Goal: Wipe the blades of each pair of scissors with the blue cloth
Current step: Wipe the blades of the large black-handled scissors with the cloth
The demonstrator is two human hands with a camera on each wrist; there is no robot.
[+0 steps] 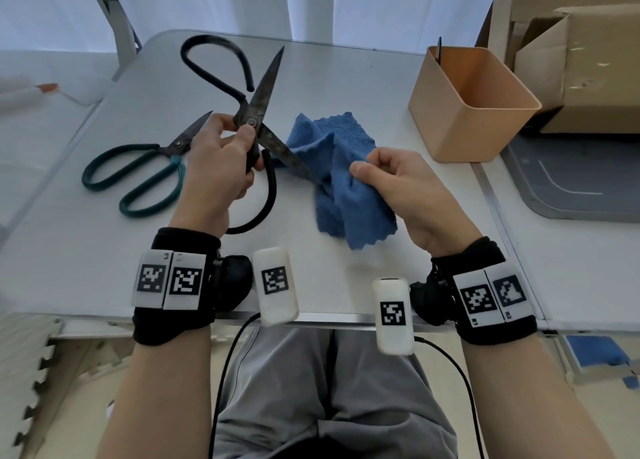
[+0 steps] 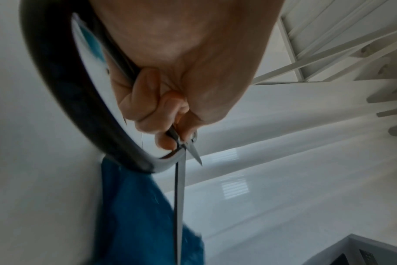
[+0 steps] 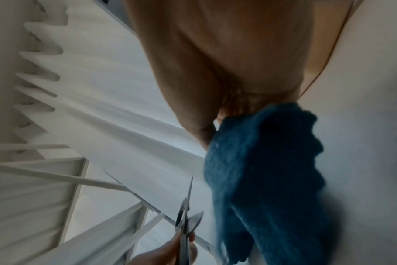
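Wrist bands and trackers sit closest to me, over the near desk [image 1: 346, 88] edge. Left hand [image 1: 216, 167] has its fingers [image 2: 145, 105] clamped on the black scissors [image 1: 258, 112] at the pivot, lifted off the desk, blades spread wide: one points toward the far edge, the other runs right into the cloth [image 1: 346, 188]. Right hand [image 1: 405, 185] pinches the cloth, fingers curled round a bunched fold just past the lower blade's tip; the rest of the cloth hangs and trails onto mid-desk.

Progress, my read: wipe of the black pair is underway, on the lower blade. Both blades look dull and stained, so I can't call either one done. Upper blade is left, by my guess. Green scissors [image 1: 138, 171] lie flat near the left edge, blades nearly closed, nobody touching them. I'd count that pair as pending, though I can't tell whether they've been wiped.

Containers: tan bin [image 1: 474, 112] at the far right corner, with one thin dark item upright against its back-left wall. Nothing else visible inside. Cardboard boxes [image 1: 571, 53] stand beyond it, off the desk; contents hidden.
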